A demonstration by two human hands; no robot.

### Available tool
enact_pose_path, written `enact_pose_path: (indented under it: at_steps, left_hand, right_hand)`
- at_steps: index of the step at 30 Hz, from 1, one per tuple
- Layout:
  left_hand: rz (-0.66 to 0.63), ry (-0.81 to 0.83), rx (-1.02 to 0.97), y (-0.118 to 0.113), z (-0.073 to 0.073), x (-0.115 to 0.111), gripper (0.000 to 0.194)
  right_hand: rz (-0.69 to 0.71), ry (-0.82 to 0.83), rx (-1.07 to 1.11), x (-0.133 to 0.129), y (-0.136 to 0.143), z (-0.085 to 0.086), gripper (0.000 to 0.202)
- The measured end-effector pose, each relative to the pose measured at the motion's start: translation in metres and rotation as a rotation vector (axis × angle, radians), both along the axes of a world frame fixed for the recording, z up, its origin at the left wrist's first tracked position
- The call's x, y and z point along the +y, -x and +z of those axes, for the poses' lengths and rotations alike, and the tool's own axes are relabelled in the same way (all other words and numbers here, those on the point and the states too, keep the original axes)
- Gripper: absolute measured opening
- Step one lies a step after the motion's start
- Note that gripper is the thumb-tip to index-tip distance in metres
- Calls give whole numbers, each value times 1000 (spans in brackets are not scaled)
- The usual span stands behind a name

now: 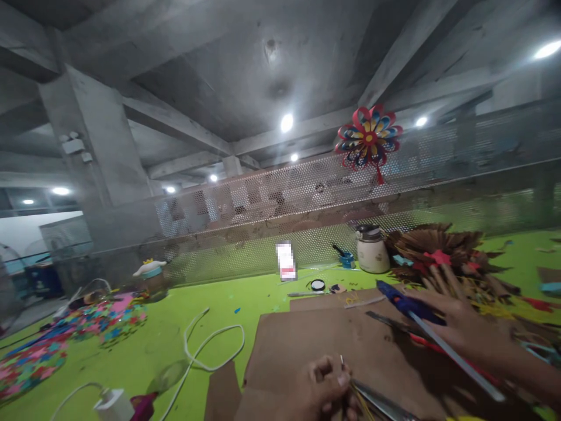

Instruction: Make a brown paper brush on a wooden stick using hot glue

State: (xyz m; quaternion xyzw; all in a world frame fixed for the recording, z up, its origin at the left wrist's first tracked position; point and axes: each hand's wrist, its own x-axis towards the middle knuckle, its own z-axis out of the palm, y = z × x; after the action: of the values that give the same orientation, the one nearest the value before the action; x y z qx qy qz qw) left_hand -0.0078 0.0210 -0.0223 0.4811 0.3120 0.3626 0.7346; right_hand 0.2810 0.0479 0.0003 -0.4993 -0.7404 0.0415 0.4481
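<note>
My left hand [331,389] is at the bottom middle, over a brown cardboard sheet [280,345], fingers curled in a pinch. What it grips is too small and blurred to name; a thin pale tip and yellowish strands show at the fingers. Beside it lies a metal tool [379,400]. On the right, my right hand [458,321] is round a dark blue glue gun [409,304], with a whitish stick [456,356] slanting down past it. Below the glue gun rests a dark blade-like tool [388,321] with red parts.
A brown paper bundle [433,248] and a white jar [372,251] stand at the back right. A white cable [214,368] curls across the green table [166,327]. Colourful stars [116,321] lie left. A mesh panel [263,204] runs behind, with a paper flower [369,138] on it.
</note>
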Motion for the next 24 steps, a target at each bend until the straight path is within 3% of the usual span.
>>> enact_pose_path:
  at_steps: [6,11,15,24]
  left_hand:
    - [33,96,28,-8,9,-14,38]
    - [-10,71,69,-9,23,-20,43]
    - [-82,69,107,-10,24,-19,40]
    - [9,74,100,-11,24,-19,24]
  right_hand:
    - [-127,84,-331,20,-25,-6,40]
    - [-158,200,-493,32,-24,-8,44]
    - [-100,238,-533,44,-14,-4,36]
    - [36,280,-533,59,-2,-6,27]
